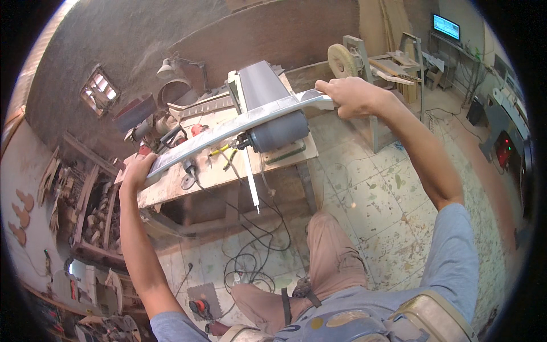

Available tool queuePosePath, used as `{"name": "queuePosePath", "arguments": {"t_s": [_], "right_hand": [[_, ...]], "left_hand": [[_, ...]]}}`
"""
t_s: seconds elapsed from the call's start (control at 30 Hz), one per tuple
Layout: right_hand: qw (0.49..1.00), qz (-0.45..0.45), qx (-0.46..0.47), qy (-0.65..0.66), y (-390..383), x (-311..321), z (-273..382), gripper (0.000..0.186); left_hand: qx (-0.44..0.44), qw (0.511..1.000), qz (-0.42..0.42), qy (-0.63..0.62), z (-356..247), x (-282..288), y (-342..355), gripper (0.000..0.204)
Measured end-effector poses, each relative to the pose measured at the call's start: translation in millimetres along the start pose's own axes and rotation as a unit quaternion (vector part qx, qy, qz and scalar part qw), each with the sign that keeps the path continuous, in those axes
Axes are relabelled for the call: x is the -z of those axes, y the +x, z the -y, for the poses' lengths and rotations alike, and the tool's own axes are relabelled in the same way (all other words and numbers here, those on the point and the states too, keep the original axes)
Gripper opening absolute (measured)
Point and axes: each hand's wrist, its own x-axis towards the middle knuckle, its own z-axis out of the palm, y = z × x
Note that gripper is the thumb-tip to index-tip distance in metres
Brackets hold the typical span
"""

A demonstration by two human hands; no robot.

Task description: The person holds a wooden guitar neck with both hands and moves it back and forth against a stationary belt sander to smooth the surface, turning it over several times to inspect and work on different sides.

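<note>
My left hand (138, 170) and my right hand (354, 98) are closed on opposite ends of a long, slightly curved pale grey board (239, 125), held across a belt sander (263, 86) with a grey belt and a roller (278, 132). The board lies over or against the belt by the roller; exact contact is unclear. Below it on the wooden workbench (165, 191) are yellow-handled pliers (219, 149), a corded tool (190, 171) with a round disc and red tools (199, 129). A white strip (250, 182) hangs down in front of the bench.
A wheel machine (342, 61) on a stand is at back right, a screen (445, 27) beyond it. Cables (268, 248) lie on the tiled floor (393, 222) by my legs. A rack of wood pieces (94, 211) stands left, a lamp (166, 68) behind the bench.
</note>
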Motion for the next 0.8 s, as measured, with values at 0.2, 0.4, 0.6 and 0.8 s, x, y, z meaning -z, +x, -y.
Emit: {"name": "queuePosePath", "arguments": {"t_s": [0.2, 0.4, 0.6, 0.8], "right_hand": [[0.97, -0.234, 0.011, -0.061, 4.6, -52.0, -6.9, 0.045], [0.888, -0.417, -0.015, -0.192, 22.8, -79.2, -2.7, 0.047], [0.948, -0.292, -0.004, -0.126, 13.5, -61.4, 10.7, 0.044], [0.998, 0.057, 0.001, 0.022, -8.1, 21.1, 15.5, 0.046]], "left_hand": [[-0.053, 0.97, -0.202, 0.125, -19.4, -14.0, 0.0, 0.043], [-0.03, 0.946, -0.314, 0.081, -44.8, -16.7, -9.5, 0.047], [-0.008, 0.972, -0.233, 0.022, -17.3, -15.8, -11.7, 0.047], [0.006, 0.994, -0.093, -0.051, -42.1, -1.4, -23.0, 0.066]]}}
